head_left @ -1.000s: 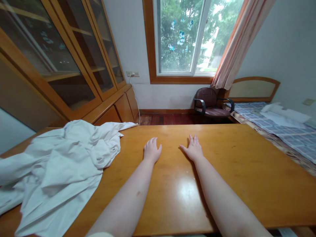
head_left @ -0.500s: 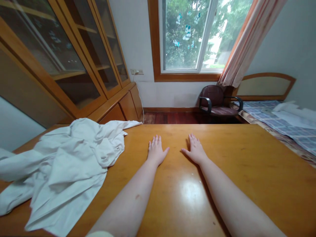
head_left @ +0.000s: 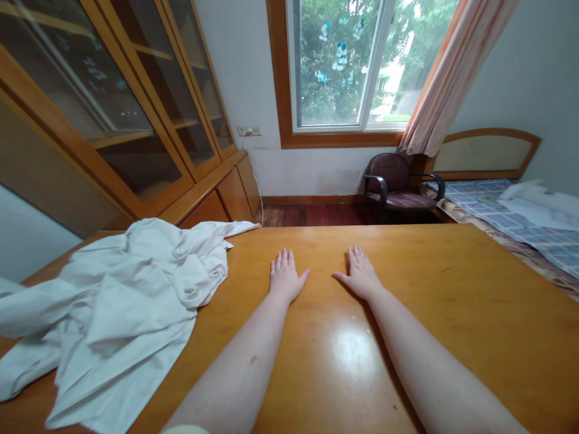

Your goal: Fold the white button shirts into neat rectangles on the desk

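Observation:
My left hand point(head_left: 285, 278) lies flat, palm down, on the wooden table point(head_left: 452, 301), fingers stretched toward the far edge. My right hand point(head_left: 360, 274) rests the same way a short gap to its right, thumb pointing inward. Neither hand holds anything. A crumpled white cloth point(head_left: 122, 307) is heaped on the table's left part, its nearest fold about a hand's width from my left hand and not touching it.
A glass-fronted wooden cabinet point(head_left: 113, 114) runs along the left wall. Beyond the table are a window point(head_left: 348, 66) with a pink curtain point(head_left: 452, 72), a dark red armchair point(head_left: 395, 184), and a bed point(head_left: 520, 223) with a checked cover on the right.
Both hands stay flat on the table; the left fingers have stretched out slightly. The view has shifted a little to the left and back.

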`<state>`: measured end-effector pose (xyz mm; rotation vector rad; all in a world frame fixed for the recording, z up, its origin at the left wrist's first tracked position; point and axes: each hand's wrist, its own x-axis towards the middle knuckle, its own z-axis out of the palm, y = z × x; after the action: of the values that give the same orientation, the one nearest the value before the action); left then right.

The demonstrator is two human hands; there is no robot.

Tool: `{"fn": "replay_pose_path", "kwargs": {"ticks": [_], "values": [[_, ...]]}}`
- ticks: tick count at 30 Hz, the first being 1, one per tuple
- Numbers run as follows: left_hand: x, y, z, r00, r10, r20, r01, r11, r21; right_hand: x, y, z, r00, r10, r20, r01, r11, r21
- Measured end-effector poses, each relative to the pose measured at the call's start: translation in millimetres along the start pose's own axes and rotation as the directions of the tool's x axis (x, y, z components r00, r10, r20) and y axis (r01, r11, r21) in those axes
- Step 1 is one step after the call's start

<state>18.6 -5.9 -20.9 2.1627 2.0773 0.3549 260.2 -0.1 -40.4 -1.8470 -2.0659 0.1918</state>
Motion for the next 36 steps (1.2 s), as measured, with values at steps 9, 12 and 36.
{"fn": "replay_pose_path", "kwargs": {"ticks": [9, 12, 36], "values": [[0, 2, 0.9, 0.997, 0.005, 0.079, -0.012, 0.996, 0.087, 2, -2, 0, 0.998, 0.029, 0.06, -0.023, 0.995, -0.096], [1, 3, -0.8, 0.994, -0.009, 0.109, -0.005, 0.992, 0.123, 3, -6, -4, 0.99, 0.052, 0.129, -0.031, 0.987, -0.158], [3, 1, 0.2, 0.996, -0.005, 0.085, -0.004, 0.994, 0.111, 3, -13, -12, 0.977, 0.078, 0.201, -0.035, 0.977, -0.212]]}}
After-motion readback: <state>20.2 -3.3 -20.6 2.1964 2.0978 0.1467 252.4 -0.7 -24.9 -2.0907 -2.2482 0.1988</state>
